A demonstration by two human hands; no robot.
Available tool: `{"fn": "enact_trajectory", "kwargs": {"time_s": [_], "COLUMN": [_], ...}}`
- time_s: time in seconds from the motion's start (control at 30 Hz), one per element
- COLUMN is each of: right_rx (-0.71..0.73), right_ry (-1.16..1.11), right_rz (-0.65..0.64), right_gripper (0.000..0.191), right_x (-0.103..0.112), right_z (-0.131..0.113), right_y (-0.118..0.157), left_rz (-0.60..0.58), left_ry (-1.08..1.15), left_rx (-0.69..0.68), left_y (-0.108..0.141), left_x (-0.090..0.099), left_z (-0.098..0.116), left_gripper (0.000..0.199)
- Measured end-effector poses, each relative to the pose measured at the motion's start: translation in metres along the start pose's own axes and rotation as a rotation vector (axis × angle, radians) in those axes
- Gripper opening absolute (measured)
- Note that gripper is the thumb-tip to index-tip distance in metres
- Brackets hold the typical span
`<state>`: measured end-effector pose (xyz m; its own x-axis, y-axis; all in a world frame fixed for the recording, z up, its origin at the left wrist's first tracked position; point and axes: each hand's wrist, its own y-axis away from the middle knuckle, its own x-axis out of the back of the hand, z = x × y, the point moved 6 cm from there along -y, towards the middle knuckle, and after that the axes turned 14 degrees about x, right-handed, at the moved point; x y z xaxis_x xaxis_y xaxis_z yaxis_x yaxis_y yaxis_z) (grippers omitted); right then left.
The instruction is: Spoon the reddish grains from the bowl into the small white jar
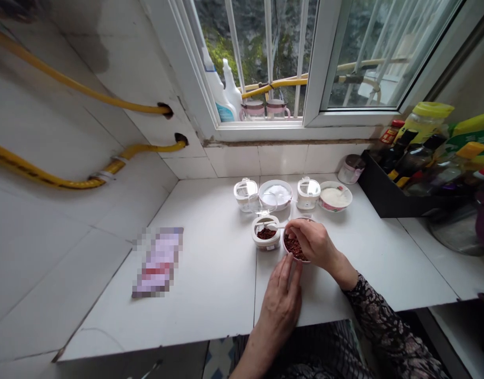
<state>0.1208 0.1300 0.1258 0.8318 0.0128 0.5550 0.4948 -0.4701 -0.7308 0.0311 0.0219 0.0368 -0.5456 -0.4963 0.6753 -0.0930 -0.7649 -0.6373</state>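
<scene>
The right hand (315, 242), grip closed on a white spoon (280, 226), reaches over the open seasoning jar (266, 243) on the bench (214, 258), partly filled with chili flakes (266, 233); plenty remain in the adjacent bowl (284, 249). The left hand (280, 302), unclenched, touches its rim.

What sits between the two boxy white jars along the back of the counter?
In the head view, a round white bowl of white powder separates the left jar from the right jar.

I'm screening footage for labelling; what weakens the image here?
Head view: daylight from the window leaves the left wall dim; a soft sheen lies on the tiles beneath it; the purple packet is pixelated past reading; the lower right corner sinks into darkness.
</scene>
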Motion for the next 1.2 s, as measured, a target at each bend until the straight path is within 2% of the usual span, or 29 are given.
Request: {"fn": "enact_trajectory", "kwargs": {"time_s": [0.13, 0.2, 0.37, 0.43, 0.5, 0.67, 0.8, 0.97, 1.2], "right_rx": [-0.263, -0.336, -0.403, -0.428, -0.472, -0.61, -0.629, -0.541, -0.492], "right_ry": [-0.046, -0.081, -0.078, -0.103, -0.156, -0.303, -0.319, -0.2, -0.127], "right_rz": [0.127, 0.128, -0.14, -0.184, -0.161, 0.005, 0.041, -0.035, -0.054], "right_gripper": [0.025, 0.025, 0.023, 0.023, 0.023, 0.021, 0.021, 0.02, 0.021], "right_x": [0.024, 0.032, 0.021, 0.015, 0.012, 0.018, 0.022, 0.02, 0.021], "right_z": [0.017, 0.026, 0.037, 0.038, 0.04, 0.05, 0.052, 0.049, 0.049], "right_y": [0.007, 0.011, 0.017, 0.02, 0.023, 0.03, 0.031, 0.029, 0.028], "left_rz": [-0.038, -0.052, -0.056, -0.057, -0.057, -0.064, -0.065, -0.064, -0.057], "left_ry": [-0.022, -0.031, -0.026, -0.023, -0.024, -0.023, -0.025, -0.025, -0.031], "left_rx": [0.009, 0.012, 0.014, 0.014, 0.015, 0.019, 0.025, 0.022, 0.018], "left_y": [0.001, 0.001, 0.001, 0.001, 0.001, 0.001, 0.001, 0.001, 0.0], "left_x": [-0.001, -0.002, -0.001, -0.001, 0.0, 0.0, 0.0, 0.0, 0.0], "left_z": [-0.001, -0.001, 0.0, 0.0, 0.0, -0.001, -0.001, 0.0, 0.0], "left_gripper": [0.069, 0.068, 0.068, 0.068, 0.067, 0.067, 0.067, 0.067, 0.067]}}
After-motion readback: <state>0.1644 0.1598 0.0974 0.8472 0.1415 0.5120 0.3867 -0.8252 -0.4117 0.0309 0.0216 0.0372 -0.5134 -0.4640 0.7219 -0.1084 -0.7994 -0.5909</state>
